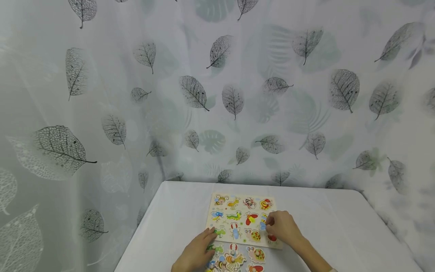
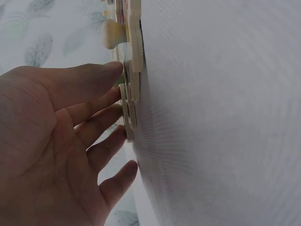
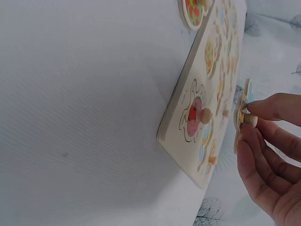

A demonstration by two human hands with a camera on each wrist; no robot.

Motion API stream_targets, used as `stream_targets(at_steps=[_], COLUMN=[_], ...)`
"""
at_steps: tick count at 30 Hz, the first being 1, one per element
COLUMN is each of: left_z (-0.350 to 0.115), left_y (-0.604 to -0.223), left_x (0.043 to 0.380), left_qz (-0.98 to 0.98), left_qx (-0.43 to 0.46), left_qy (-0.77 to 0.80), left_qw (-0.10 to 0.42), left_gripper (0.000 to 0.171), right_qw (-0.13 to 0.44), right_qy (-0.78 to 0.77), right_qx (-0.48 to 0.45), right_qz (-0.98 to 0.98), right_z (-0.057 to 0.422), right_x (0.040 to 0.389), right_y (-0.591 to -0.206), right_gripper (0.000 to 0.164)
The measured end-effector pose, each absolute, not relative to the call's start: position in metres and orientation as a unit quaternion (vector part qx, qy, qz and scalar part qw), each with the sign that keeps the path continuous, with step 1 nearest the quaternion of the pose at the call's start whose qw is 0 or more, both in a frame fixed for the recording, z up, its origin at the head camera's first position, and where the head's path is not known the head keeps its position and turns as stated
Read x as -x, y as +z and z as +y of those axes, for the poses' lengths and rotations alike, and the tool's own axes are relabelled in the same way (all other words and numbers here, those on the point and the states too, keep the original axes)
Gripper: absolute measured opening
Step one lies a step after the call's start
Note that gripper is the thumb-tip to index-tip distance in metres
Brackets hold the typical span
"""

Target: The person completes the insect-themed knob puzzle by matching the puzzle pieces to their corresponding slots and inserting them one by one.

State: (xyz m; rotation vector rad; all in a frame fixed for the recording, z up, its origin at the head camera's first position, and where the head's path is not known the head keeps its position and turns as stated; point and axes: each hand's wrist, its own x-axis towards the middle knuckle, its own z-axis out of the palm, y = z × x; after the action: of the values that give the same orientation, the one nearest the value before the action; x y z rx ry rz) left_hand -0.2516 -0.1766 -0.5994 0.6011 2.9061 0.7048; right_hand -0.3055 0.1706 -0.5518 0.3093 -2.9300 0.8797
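A pale wooden peg puzzle board (image 1: 244,243) with printed insects lies on the table. My right hand (image 1: 283,226) is over its right edge, pinching the wooden knob of a blue-and-yellow insect puzzle piece (image 3: 239,117). In the right wrist view that piece is tilted and apart from the board. Just below it, a ladybug piece (image 3: 194,117) with a knob sits in the board's corner. My left hand (image 1: 196,249) lies at the board's lower left corner, fingers extended and nearly straight, the fingertips (image 2: 123,113) against the edges of wooden pieces. It grips nothing visible.
Loose knobbed pieces lie in front of the board: a snail (image 1: 256,255), a stag beetle (image 1: 233,249), a green insect (image 1: 218,248) and a heap of bee-like pieces (image 1: 231,261). Beneath is a white-covered table (image 1: 323,223). A leaf-patterned curtain (image 1: 234,102) hangs behind and at the sides.
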Motion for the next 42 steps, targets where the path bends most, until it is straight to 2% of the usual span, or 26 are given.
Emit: stream_targets(at_steps=[11, 20, 32, 42], left_z=[-0.172, -0.169, -0.171, -0.171], left_y=[-0.594, -0.590, -0.593, -0.593], left_x=[0.254, 0.248, 0.246, 0.248], left_qz=[0.949, 0.948, 0.950, 0.952], left_qx=[-0.208, -0.200, -0.198, -0.184], left_qy=[0.234, 0.242, 0.239, 0.238], left_qw=[0.044, 0.055, 0.039, 0.055], left_gripper=[0.054, 0.054, 0.053, 0.056], right_qw=[0.051, 0.051, 0.056, 0.050], right_qy=[0.261, 0.248, 0.243, 0.249], right_qx=[-0.084, -0.082, -0.083, -0.082], right_qz=[-0.960, -0.964, -0.965, -0.964], right_z=[0.179, 0.186, 0.187, 0.184], right_x=[0.331, 0.340, 0.350, 0.353], right_y=[-0.557, -0.572, -0.580, -0.582], right_gripper=[0.017, 0.015, 0.015, 0.013])
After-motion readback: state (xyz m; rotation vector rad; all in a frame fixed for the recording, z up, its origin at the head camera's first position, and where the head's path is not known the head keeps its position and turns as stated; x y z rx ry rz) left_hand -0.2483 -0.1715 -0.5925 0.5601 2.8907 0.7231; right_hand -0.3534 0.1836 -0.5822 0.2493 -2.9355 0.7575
